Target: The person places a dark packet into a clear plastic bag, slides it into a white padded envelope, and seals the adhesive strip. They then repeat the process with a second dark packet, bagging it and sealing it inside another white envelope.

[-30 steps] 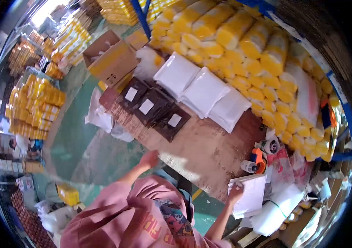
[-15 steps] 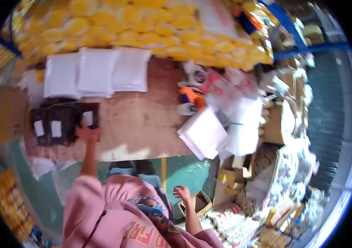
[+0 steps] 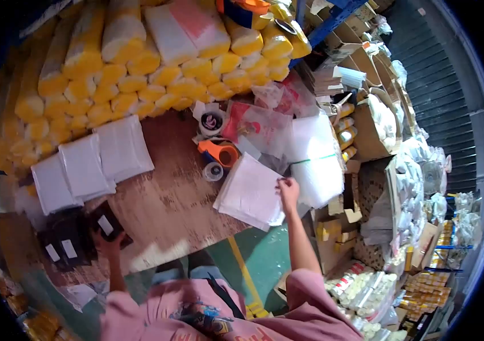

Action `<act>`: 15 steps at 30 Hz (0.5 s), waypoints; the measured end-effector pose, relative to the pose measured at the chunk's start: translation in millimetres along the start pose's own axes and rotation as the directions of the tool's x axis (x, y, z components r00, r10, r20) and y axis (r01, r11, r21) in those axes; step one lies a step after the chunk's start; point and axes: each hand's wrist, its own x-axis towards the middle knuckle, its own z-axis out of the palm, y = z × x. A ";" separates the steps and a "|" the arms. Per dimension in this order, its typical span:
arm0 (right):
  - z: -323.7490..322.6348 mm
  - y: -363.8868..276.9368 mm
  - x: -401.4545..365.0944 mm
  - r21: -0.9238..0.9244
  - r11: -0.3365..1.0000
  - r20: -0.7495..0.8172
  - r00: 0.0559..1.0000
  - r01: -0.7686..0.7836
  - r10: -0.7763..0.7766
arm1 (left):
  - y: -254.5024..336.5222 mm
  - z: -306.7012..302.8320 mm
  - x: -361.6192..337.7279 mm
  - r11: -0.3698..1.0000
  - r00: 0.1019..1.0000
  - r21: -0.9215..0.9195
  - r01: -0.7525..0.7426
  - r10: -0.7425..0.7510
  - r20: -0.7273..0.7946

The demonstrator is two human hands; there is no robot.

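My left hand (image 3: 109, 243) rests with fingers spread on the near edge of a black packet (image 3: 118, 217) with a white label. Beside it on the left lie more black packets (image 3: 74, 236), also labelled. Over to the right, my right hand (image 3: 289, 190) has its fingers closed at the right corner of a stack of flat white sheets or bags (image 3: 247, 190). Just right of that stack lies a bundle of white translucent bags (image 3: 318, 182) with a green band around it.
Three white stacks (image 3: 85, 167) lie at the table's (image 3: 173, 187) back left. Behind them rise piled yellow-and-white rolls (image 3: 122, 85). An orange tape dispenser (image 3: 218, 152) and a clear tape roll (image 3: 213, 171) sit mid-table. Open cartons (image 3: 375, 125) and plastic-wrapped goods crowd the right.
My right hand has risen from beside my body to the white stack. My left hand stays at the black packet, which now lies more tilted. The view has turned and shifted right.
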 end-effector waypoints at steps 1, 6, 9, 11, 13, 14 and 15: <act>9.2 -16.7 20.0 -0.042 0.999 -0.059 0.998 0.020 -0.022 | 12.1 -0.7 -10.8 0.995 1.000 0.100 0.016 -0.014 -0.021; 90.0 -127.6 76.0 -0.039 0.900 -0.064 0.898 0.434 -0.436 | 72.1 -31.1 -44.0 0.997 0.993 0.025 0.068 -0.070 0.092; 145.7 -237.3 52.7 0.418 0.761 0.080 0.815 0.495 -0.574 | 19.3 -24.8 -62.8 0.937 0.927 -0.043 -0.347 0.349 0.140; 175.2 -288.9 39.9 0.433 0.755 0.140 0.791 0.492 -0.596 | 5.7 -47.2 -92.4 0.939 0.884 -0.119 -0.323 0.344 0.317; 206.9 -330.4 35.2 0.383 0.623 -0.045 0.687 0.682 -0.725 | -29.4 -63.1 -127.9 0.983 0.879 -0.135 -0.123 0.171 0.444; 211.4 -352.8 32.1 0.310 0.560 -0.131 0.618 0.769 -0.775 | -64.9 -70.8 -148.9 0.982 0.846 -0.153 -0.108 0.172 0.505; 211.9 -371.8 30.1 0.235 0.585 -0.110 0.619 0.777 -0.778 | -64.8 -89.7 -163.7 0.989 0.851 -0.102 -0.110 0.146 0.505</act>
